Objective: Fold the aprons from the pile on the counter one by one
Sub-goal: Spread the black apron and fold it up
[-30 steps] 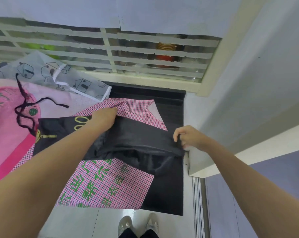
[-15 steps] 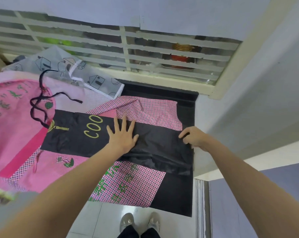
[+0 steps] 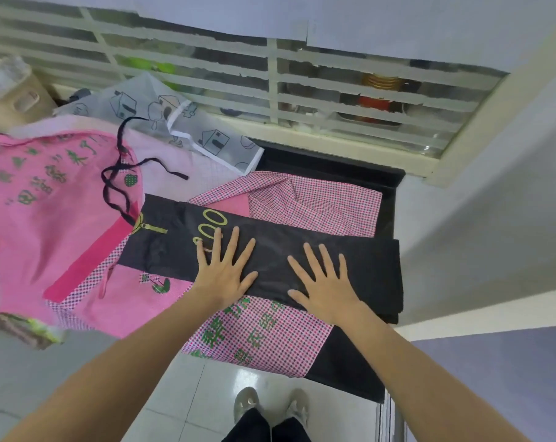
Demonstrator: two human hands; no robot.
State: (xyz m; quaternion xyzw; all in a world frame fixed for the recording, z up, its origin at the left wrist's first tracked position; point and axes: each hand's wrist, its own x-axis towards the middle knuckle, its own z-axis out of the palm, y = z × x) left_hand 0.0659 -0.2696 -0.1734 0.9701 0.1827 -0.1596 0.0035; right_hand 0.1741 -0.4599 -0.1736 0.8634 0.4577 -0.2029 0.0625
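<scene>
Across the left and middle of the frame the pile of pink aprons [image 3: 47,224] sprawls over the dark worktop [image 3: 388,199], thin printed cloth, some of it checked and hanging off the front edge. On top, at centre, lies the black apron [image 3: 270,250], folded into a long band; it looks light, limp and a little slick (likely to slide on the layers beneath), so take it by its short ends or corners. Your left hand [image 3: 224,272] and right hand [image 3: 324,285] lie flat on it, apart, fingers spread, gripping nothing.
</scene>
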